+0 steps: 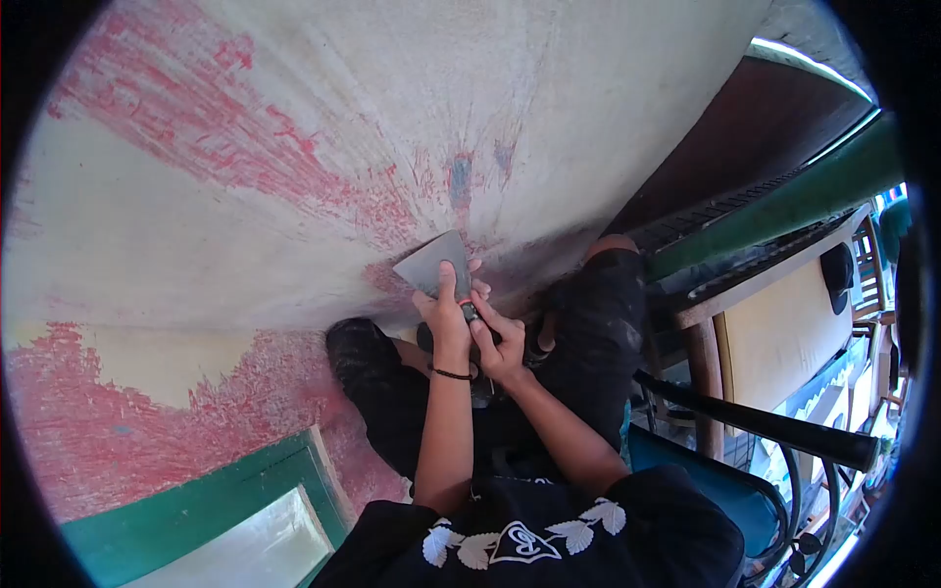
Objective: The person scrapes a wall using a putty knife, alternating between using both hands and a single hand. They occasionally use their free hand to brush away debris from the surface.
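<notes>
A wide metal scraper [432,263] is held between both hands, its flat blade pointing up and left toward the wall [225,245]. My left hand [447,312], with a dark band on the wrist, is closed around the base of the blade, its thumb laid along the metal. Just to the right, my right hand [503,345] is wrapped around the handle, most of which is hidden by the fingers. The blade's edge overlaps a scraped patch where red paint shows beneath the pale coat.
Red streaks and bluish spots mark the wall. A green-framed panel [196,505] stands at lower left. On the right are a chair with a black armrest [765,421], a wooden post [703,382], a green rail [784,220] and a cream board [784,338]. Bent knees flank the hands.
</notes>
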`<state>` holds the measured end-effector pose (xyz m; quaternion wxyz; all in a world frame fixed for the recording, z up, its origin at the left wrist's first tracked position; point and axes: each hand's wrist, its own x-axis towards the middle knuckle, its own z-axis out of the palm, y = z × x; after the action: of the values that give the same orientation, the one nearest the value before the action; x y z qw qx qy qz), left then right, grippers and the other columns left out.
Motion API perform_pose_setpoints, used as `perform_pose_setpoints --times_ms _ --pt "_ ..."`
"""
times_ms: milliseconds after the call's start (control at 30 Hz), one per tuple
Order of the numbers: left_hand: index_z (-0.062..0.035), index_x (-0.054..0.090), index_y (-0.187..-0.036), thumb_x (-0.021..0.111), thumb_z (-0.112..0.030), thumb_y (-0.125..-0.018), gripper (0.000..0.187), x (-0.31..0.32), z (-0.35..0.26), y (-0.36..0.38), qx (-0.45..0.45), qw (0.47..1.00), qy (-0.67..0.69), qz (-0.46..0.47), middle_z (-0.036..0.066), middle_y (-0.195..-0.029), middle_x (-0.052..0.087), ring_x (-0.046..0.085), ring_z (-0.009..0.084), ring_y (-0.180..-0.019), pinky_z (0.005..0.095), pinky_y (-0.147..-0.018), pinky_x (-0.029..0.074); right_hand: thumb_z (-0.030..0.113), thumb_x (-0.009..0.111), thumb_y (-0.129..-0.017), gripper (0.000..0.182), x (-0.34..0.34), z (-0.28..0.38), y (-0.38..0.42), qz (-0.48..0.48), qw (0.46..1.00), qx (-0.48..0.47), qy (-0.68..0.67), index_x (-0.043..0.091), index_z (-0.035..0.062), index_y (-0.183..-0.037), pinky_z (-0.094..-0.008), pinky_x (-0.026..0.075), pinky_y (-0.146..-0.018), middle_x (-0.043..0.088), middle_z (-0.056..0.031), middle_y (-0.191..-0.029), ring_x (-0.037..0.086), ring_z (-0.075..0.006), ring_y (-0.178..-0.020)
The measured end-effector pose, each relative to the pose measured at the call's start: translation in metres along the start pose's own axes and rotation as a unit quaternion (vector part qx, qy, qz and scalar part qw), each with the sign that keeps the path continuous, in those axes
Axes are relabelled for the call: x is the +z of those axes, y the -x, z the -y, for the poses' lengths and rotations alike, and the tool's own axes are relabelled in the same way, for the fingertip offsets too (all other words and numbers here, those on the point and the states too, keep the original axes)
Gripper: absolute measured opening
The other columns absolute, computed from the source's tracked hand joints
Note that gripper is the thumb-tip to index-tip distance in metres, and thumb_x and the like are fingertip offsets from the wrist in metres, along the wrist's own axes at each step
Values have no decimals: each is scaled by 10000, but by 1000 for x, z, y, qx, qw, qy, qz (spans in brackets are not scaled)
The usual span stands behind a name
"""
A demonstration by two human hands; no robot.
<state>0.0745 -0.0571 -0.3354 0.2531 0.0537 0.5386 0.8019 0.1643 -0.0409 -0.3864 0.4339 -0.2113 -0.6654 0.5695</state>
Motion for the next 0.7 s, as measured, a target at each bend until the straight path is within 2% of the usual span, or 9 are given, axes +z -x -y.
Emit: perform_pose_setpoints --times_ms 67,167,200,300,467,600,700 --pt "28 582 -1046 662 -367 -995 406 0 2 0 -16 1000 7 -13 190 -912 717 649 211 -590 322 -515 524 92 600 -929 412 -5 10 6 3 1000 18 -7 643 0 -1328 -311 553 -849 742 -228 -1071 761 -239 -959" --pt "22 583 -1026 662 -373 -994 403 -1 8 2 -34 999 13 -29 191 -910 718 644 208 -581 319 -507 515 64 592 -930 404 -9 3 11 21 999 45 1 635 -43 -1317 -300 539 -891 735 -231 -1124 745 -217 -1002" --pt "19 583 -1017 663 -375 -994 403 -1 8 1 -38 999 13 -32 192 -910 718 640 206 -577 318 -504 512 89 605 -931 400 -6 -1 10 5 1000 27 -4 650 -3 -1318 -305 550 -861 743 -223 -1084 758 -244 -973" --pt "15 581 -999 676 -383 -984 410 -2 3 1 -18 1000 -5 -20 194 -897 719 631 203 -562 322 -500 506 85 603 -932 391 -2 -1 13 -9 1000 16 -1 653 -19 -1306 -304 549 -861 744 -231 -1068 759 -241 -965" --pt "26 590 -1025 698 -370 -968 415 -7 9 -1 -39 999 22 -31 202 -882 723 637 209 -552 320 -494 509 57 600 -911 408 0 0 10 -17 1000 3 24 653 -22 -1308 -328 563 -785 727 -275 -1019 766 -247 -900" --pt "32 594 -1023 711 -364 -958 418 -5 0 -3 -27 999 15 -21 210 -880 725 641 211 -553 316 -491 512 50 595 -919 400 8 -5 11 -39 998 -45 32 649 -33 -1307 -318 563 -785 734 -262 -1041 766 -243 -899" --pt "31 596 -1004 707 -350 -962 399 -5 -6 -3 -26 999 -10 -16 215 -868 724 642 215 -554 317 -492 516 54 593 -925 403 8 8 16 -19 999 41 4 643 -37 -1314 -315 563 -800 736 -257 -1066 765 -241 -909"
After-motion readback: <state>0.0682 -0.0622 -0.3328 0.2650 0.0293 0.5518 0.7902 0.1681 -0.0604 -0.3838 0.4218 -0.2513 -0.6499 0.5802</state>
